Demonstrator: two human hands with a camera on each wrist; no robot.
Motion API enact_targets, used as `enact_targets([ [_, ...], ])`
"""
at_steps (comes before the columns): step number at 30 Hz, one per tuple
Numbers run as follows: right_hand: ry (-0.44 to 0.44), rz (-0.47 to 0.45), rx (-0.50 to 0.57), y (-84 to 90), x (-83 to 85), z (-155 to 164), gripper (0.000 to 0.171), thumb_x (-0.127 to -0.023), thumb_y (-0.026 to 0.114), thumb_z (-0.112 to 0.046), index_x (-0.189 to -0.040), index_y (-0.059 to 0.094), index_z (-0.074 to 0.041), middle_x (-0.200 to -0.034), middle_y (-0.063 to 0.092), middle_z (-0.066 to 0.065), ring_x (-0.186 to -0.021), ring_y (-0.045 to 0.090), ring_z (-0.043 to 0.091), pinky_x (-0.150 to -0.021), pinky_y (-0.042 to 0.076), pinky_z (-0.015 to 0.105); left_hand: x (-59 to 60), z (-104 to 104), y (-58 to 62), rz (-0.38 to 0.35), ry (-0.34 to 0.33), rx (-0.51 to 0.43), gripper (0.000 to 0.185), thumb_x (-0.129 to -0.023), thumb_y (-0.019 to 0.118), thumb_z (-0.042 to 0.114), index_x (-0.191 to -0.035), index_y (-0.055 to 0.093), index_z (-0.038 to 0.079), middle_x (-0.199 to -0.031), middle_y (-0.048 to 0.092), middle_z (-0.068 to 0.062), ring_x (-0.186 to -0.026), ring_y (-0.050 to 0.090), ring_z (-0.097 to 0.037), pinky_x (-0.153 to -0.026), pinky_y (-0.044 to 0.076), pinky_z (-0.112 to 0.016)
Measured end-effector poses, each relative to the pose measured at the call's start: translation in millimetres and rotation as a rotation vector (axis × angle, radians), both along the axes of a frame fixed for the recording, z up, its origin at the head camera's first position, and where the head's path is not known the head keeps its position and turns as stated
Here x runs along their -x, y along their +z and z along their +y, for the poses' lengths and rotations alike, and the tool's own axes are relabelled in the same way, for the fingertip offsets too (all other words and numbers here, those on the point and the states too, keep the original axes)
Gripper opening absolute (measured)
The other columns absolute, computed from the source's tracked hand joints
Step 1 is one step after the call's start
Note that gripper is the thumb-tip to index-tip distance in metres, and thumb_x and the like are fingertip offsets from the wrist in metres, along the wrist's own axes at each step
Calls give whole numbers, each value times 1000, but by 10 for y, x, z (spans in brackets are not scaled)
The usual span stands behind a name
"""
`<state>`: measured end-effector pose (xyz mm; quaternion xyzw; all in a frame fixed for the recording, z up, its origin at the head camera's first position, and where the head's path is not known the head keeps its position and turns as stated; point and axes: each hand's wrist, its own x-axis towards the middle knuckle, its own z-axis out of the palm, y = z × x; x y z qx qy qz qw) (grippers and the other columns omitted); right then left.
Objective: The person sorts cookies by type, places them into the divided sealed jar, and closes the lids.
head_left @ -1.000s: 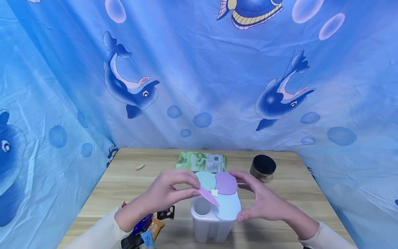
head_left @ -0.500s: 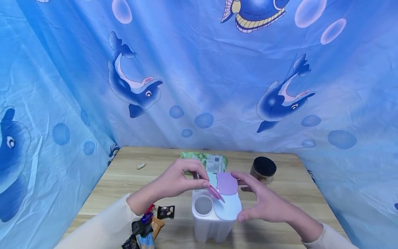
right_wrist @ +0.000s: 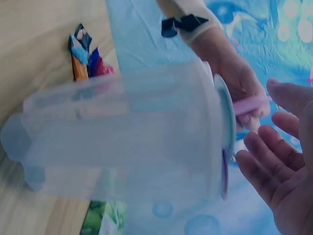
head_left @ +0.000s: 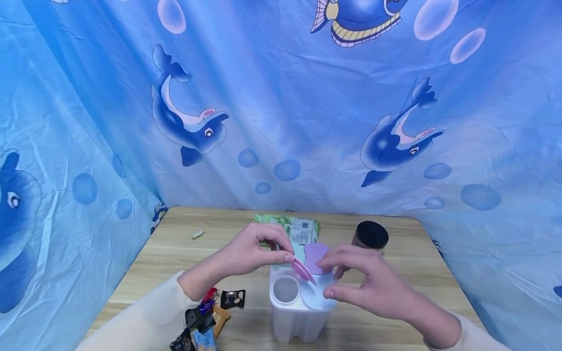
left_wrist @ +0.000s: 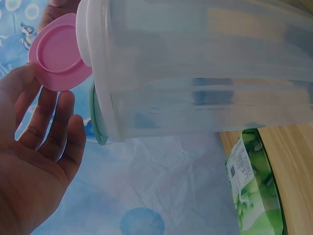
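My right hand (head_left: 373, 285) has lifted off the container's side and now hovers over the purple lid (head_left: 317, 255), fingers loosely curled, holding nothing. My left hand (head_left: 250, 253) pinches the pink lid (head_left: 303, 269), raised further and tilted on edge, so its compartment looks ready for filling. The clear four-compartment container (head_left: 298, 307) stands upright at the table's (head_left: 395, 273) near edge, long axis vertical, mouths up.

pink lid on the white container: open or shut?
Open. The pink lid is tilted up, held by the left hand, and the round compartment of the white container under it is uncovered. The other lids lie flat.
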<state>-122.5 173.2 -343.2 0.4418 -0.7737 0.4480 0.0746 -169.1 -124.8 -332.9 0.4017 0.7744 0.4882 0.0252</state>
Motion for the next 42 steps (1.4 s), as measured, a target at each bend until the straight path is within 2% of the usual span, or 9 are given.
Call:
enact_targets([
  [6, 55, 45, 71, -62, 2, -134, 35, -84, 85, -10, -117, 73, -14, -105, 75, 0, -91, 71, 13, -74, 61, 30, 4, -7, -10, -7, 5, -2, 5, -93, 77, 19, -96, 79, 22, -97, 73, 8, -93, 61, -15, -76, 53, -28],
  [16, -8, 26, 20, -56, 13, -196, 22, -88, 82, -18, -110, 78, -18, -103, 78, -7, -92, 73, 9, -76, 60, 28, 6, -24, -27, 1, 11, -13, 5, -92, 78, 19, -96, 79, 22, -97, 73, 7, -93, 62, -15, -76, 53, -28],
  [21, -37, 4, 22, -68, 17, -219, 20, -87, 83, -19, -106, 79, -21, -98, 78, -9, -86, 73, 6, -72, 60, 27, -2, -30, -32, 3, 21, -14, 5, -92, 78, 19, -96, 79, 22, -96, 73, 8, -93, 62, -16, -76, 53, -28],
  [25, -46, 29, 36, -100, 25, -226, 19, -87, 83, -15, -105, 80, -18, -95, 79, -6, -83, 73, 5, -69, 60, 26, -14, -28, -27, -2, 29, -8, 6, -92, 78, 20, -98, 79, 21, -98, 73, 7, -94, 63, -15, -77, 55, -29],
  [29, -45, 55, 57, -131, 21, -223, 19, -86, 83, -10, -104, 80, -14, -93, 79, -2, -83, 73, 7, -68, 60, 27, -57, -47, -32, -28, 52, 2, 16, -94, 76, 21, -109, 77, 19, -104, 73, 3, -95, 65, -14, -81, 57, -31],
  [32, -54, 52, 67, -138, 16, -219, 18, -86, 83, -9, -103, 81, -14, -92, 79, -2, -82, 73, 7, -68, 60, 27, -114, -115, -63, -47, 98, 15, 22, -96, 74, 23, -117, 74, 18, -107, 72, 4, -96, 67, -14, -85, 58, -32],
  [35, -73, 28, 62, -125, 8, -221, 17, -86, 83, -11, -101, 81, -18, -92, 79, -5, -82, 73, 6, -68, 59, 26, -182, -248, -131, -64, 181, 33, 26, -97, 72, 27, -122, 71, 18, -107, 72, 6, -97, 67, -13, -86, 57, -32],
  [39, -92, -11, 51, -96, 2, -225, 17, -86, 84, -13, -99, 81, -23, -91, 79, -11, -81, 73, 5, -67, 59, 25, -252, -516, -289, -90, 301, 69, 29, -99, 70, 31, -126, 68, 21, -105, 71, 8, -98, 67, -12, -86, 57, -30],
  [42, -82, 6, 58, -89, 8, -224, 17, -85, 85, -12, -98, 82, -21, -90, 79, -9, -81, 73, 6, -65, 59, 26, -274, -748, -438, -118, 356, 124, 24, -100, 68, 33, -123, 69, 24, -105, 71, 9, -98, 67, -11, -84, 57, -30],
])
